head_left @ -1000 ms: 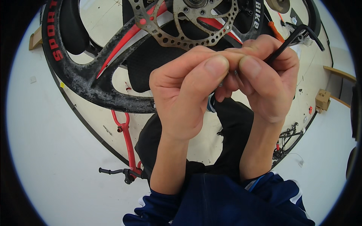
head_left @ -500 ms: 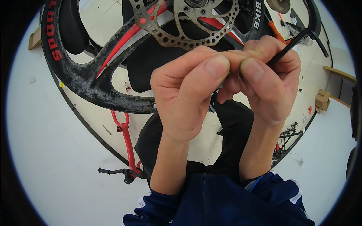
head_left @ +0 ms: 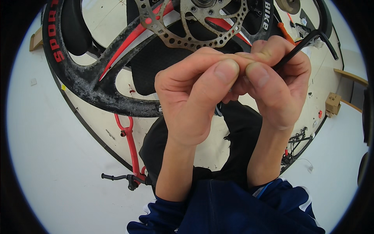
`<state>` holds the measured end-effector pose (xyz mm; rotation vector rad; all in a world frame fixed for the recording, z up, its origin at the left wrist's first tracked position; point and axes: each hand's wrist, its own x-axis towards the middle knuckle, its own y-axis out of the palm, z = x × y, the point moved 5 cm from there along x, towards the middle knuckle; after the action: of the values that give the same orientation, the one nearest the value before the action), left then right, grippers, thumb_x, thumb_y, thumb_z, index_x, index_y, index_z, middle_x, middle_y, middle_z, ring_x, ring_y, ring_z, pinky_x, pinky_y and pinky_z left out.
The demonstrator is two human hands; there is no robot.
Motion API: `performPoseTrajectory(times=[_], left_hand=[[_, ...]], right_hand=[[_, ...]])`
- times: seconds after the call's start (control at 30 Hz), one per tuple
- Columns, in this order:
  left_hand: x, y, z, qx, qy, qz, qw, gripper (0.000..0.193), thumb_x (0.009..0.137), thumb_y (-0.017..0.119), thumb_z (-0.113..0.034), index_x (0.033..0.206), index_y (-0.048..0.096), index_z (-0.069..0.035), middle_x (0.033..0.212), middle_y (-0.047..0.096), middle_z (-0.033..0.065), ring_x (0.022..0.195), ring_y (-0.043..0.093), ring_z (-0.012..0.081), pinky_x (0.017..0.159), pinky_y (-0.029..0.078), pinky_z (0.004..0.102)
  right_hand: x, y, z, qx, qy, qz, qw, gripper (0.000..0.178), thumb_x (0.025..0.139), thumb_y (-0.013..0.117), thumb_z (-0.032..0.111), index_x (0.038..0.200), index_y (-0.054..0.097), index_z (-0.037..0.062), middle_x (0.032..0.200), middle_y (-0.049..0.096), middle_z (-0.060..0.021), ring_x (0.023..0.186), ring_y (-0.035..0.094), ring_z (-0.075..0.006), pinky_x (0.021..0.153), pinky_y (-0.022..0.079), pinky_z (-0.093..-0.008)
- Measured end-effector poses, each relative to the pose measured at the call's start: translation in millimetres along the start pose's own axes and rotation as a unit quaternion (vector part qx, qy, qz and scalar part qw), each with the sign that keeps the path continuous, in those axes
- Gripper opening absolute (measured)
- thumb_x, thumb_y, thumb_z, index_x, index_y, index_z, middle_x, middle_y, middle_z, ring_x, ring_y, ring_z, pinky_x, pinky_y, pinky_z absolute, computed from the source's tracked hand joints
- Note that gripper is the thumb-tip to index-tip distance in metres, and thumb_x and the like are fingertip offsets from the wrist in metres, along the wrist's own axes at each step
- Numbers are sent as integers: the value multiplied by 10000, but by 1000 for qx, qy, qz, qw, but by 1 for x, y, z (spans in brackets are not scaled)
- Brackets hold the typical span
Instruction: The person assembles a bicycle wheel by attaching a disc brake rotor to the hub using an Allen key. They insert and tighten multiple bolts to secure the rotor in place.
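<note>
In front of me my left hand [head_left: 194, 89] and my right hand [head_left: 274, 78] meet, thumbs and fingertips pinched close together. Whatever small thing lies between the fingertips is hidden by them. A black L-shaped hex key [head_left: 299, 46] is tucked in my right hand, its bent short end sticking out to the upper right. Just beyond the hands is a bicycle wheel [head_left: 74, 84] with thick black spokes and red accents. A perforated metal brake disc [head_left: 191, 42] sits at its hub, close above my knuckles but apart from them.
An orange-handled tool [head_left: 285, 33] lies beyond my right hand. A red bicycle frame part [head_left: 133, 150] with a black handlebar [head_left: 117, 178] is at the lower left. On the right are a small cardboard box [head_left: 333, 102] and a tangle of black parts [head_left: 294, 146].
Both hands stay pinched together at the same spot. The thumbs have shifted slightly, and the right hand's lower fingers have curled in a little. The wheel has not moved.
</note>
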<state>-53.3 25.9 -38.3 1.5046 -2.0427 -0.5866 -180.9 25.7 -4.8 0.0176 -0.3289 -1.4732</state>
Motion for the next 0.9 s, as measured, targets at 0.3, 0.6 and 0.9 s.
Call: performPoseTrajectory(times=[0.3,0.6,0.9], left_hand=[[-2,2,2,-84,6,5,996,311,938,464,-130,1001,632,123,1040,650,186,901,624,207,763,513,302],[-1,2,1,-38,26,6,999,299,927,464,-100,1013,627,135,1076,644,210,925,637,250,799,535,340],[0,0,2,-9,-6,8,1000,387,926,429,-185,1006,637,132,979,644,149,814,623,211,710,512,297]], right_hand=[[-1,-3,1,-9,6,-4,1000,99,806,643,30,855,603,-45,718,587,-83,569,504,-89,457,417,-216],[1,-3,-2,19,1,3,1000,130,803,641,61,852,617,-57,702,559,-65,562,447,-76,453,367,-198],[1,-3,-3,48,12,6,999,125,822,611,58,869,599,-57,718,571,-91,529,484,-95,447,426,-226]])
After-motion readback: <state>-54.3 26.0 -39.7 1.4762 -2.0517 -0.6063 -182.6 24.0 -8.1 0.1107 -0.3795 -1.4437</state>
